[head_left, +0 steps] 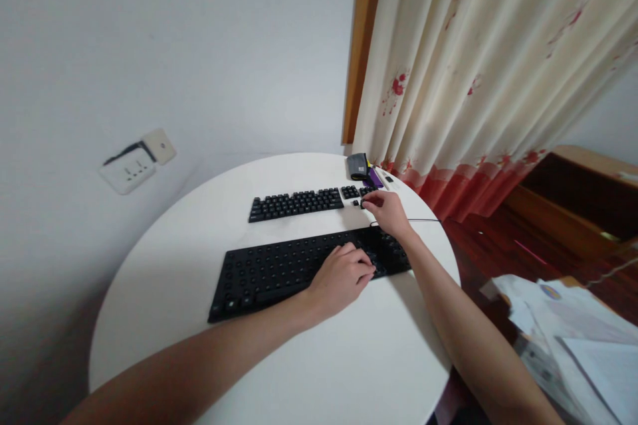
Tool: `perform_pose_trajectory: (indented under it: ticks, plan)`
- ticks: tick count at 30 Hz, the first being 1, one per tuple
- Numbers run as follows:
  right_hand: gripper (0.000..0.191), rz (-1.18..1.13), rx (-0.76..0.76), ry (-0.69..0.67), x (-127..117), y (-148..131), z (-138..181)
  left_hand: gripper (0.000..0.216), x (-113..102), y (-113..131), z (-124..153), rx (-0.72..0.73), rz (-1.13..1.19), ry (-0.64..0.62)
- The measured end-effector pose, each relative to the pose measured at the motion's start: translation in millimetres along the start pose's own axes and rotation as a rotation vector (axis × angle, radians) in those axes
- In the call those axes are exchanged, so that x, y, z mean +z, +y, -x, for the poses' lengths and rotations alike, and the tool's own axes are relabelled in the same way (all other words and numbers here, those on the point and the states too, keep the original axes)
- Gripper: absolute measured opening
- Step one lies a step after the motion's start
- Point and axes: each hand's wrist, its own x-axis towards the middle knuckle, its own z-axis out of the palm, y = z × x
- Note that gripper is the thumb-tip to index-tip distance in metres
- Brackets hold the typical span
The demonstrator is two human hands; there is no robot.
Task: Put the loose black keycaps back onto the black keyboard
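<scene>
A black keyboard [284, 265] lies on the white round table, mostly stripped of its keycaps so that the bare key posts show. My left hand [343, 275] rests on its right part, fingers curled together over the keys; whatever is under the fingertips is hidden. Behind the keyboard, loose black keycaps [299, 204] sit in rows, laid out like a keyboard. A smaller group of keycaps [350, 192] lies right of them. My right hand [387, 210] reaches over the keyboard's right end, thumb and fingers pinched at a small black keycap beside this group.
A dark grey pouch [357, 166], a purple item [373, 177] and a white stick-like item [383, 178] lie at the table's far right edge. A thin cable [423, 220] runs off the right side. Papers [568, 319] are piled right of the table [149, 279].
</scene>
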Motion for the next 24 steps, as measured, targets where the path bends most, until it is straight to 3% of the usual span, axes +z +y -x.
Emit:
perform_pose_trajectory:
  ticks: [5, 12, 24]
  plan:
    - [0.018, -0.199, 0.009, 0.068, -27.7, -13.8, 48.5, 0.023, 0.1, -0.7, 1.3, 0.003, -0.004, -0.007]
    - [0.013, -0.125, 0.019, -0.045, -36.7, 0.9, 131.8, 0.019, 2.2, -2.0, -0.1, 0.005, 0.012, 0.001]
    - [0.015, -0.009, -0.171, -0.104, -22.2, 6.1, 144.5, 0.018, -0.4, 0.0, -0.2, -0.005, 0.0, -0.002]
